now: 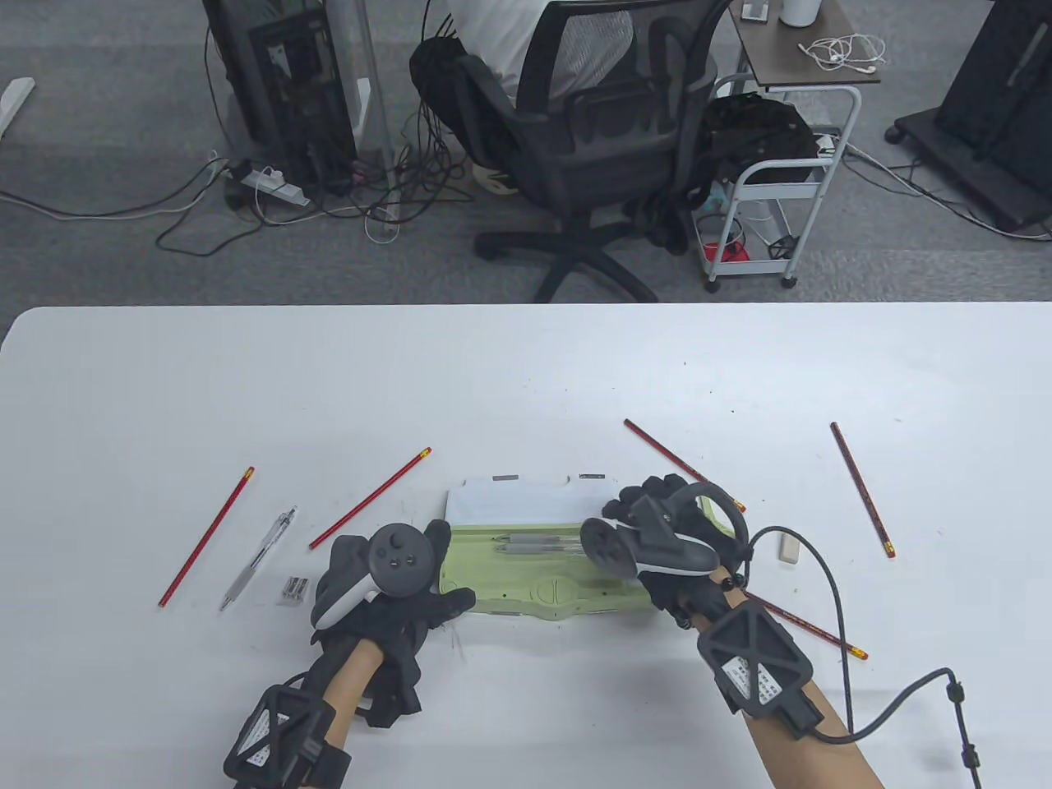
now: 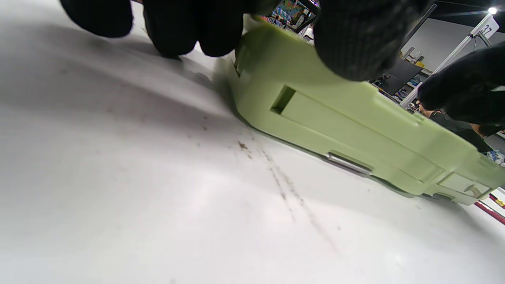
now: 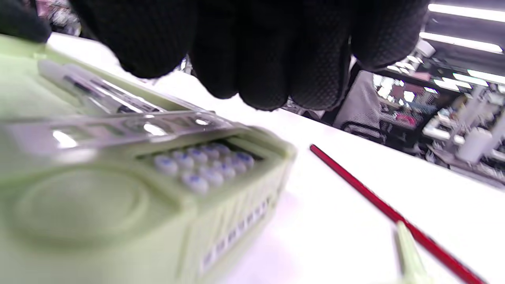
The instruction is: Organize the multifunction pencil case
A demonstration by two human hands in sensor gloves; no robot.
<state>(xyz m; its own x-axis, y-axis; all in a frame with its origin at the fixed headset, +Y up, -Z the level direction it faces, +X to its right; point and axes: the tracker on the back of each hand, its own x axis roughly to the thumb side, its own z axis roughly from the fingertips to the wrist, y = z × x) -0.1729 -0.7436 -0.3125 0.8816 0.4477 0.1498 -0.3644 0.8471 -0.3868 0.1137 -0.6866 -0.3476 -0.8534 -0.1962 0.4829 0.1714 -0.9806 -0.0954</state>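
Note:
The green pencil case (image 1: 534, 585) lies open at the table's front middle, its white lid (image 1: 518, 497) folded back. Two clear pens (image 1: 538, 545) lie inside it. My left hand (image 1: 448, 567) holds the case's left end (image 2: 355, 130), with the thumb on the front rim and the fingers curled round the corner. My right hand (image 1: 641, 505) hovers over the case's right end (image 3: 98, 205); its fingers (image 3: 256, 59) hang loosely curled and hold nothing. The pens (image 3: 94, 90) and a block of small buttons show under that hand.
Red pencils lie around the case: far left (image 1: 207, 536), left (image 1: 370, 498), behind the right hand (image 1: 674, 460), far right (image 1: 860, 489) and under the right wrist (image 1: 809, 629). A clear pen (image 1: 259, 557), a small box (image 1: 293, 590) and an eraser (image 1: 789, 549) also lie loose.

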